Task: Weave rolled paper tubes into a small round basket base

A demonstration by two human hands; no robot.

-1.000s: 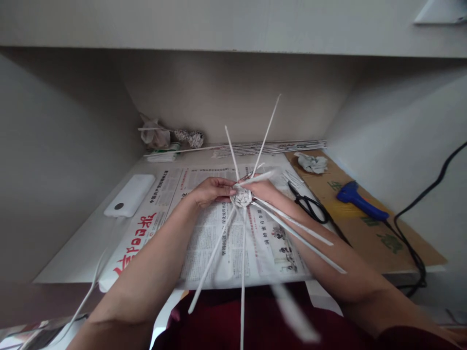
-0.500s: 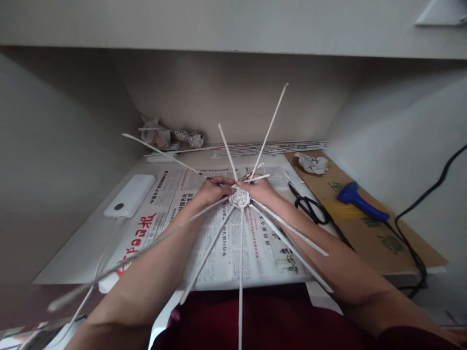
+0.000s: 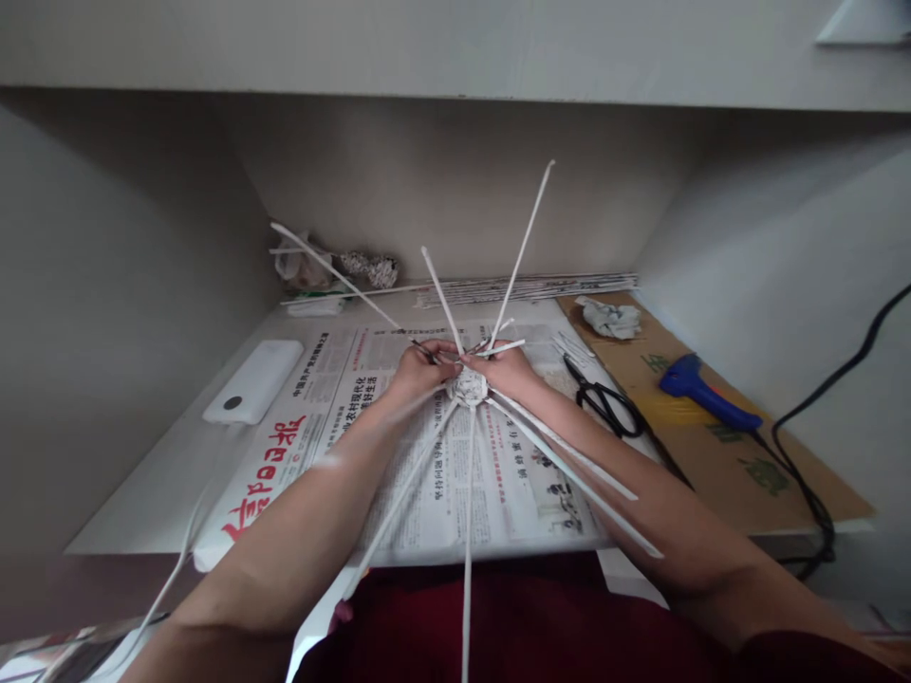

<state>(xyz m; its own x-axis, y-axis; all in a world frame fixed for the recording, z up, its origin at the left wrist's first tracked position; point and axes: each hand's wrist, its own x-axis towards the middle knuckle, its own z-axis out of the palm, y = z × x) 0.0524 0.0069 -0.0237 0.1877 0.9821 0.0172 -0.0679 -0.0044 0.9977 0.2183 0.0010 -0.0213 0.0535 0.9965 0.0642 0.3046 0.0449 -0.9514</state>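
Pinching from two sides, my left hand (image 3: 423, 368) and right hand (image 3: 507, 370) hold a small round woven piece of whitish printed paper (image 3: 468, 387), thumbs at its far rim, the other fingers partly hidden. From my head view, it is over the middle of the white flat surface (image 3: 142, 493), above a printed newspaper sheet (image 3: 427, 526); whether it touches that sheet I cannot tell. Long thin white paper rods (image 3: 468, 531) fan out from it, some toward the far edge, one past the near edge; a rod by my left forearm (image 3: 277, 541) is blurred. Near the left edge lies a white rounded rectangular device (image 3: 254, 379). Along the far edge runs a bundle of thin printed paper sticks (image 3: 555, 286). Toward the right edge, black-handled scissors (image 3: 608, 410) lie near a blue pistol-shaped tool (image 3: 704, 394), which rests on brown cardboard (image 3: 818, 498).
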